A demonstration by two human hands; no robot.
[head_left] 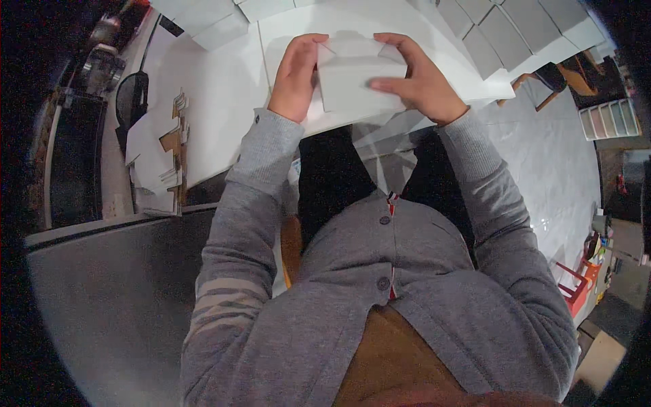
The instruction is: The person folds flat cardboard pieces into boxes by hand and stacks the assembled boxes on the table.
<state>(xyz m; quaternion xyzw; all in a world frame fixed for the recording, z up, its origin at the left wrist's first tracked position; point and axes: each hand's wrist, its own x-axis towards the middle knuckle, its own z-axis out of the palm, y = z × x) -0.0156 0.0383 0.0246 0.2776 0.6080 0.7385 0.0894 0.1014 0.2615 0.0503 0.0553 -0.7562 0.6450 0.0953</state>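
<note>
White box point(363, 88) sits right between the hands, near the table's front edge. Left hand point(296, 78) is on its left side, right hand point(427, 81) on its right, so neither is clearly nearer; both are at contact.

Hand state: both curled round the box, neither spread wide. Left cups the left side with fingers toward the far corner; its thumb is too unclear to call. Right has its thumb point(388, 85) laid over the upper face, fingers hooked round the far right corner, so it's pinching the box and reaches further in.

Axis: the near panel looks longer crosswise, hand to hand. A crease or edge also runs crosswise, toward the fingertips. Far part is blurred; can't tell flap from wall. Can't tell if the box rests on the white table point(224, 102) or is just lifted.

Around: stacked boxes point(515, 34) beyond the right hand, more boxes point(213, 24) beyond the left, cardboard pieces point(152, 159) out left and nearer the body, well apart from the left hand.
</note>
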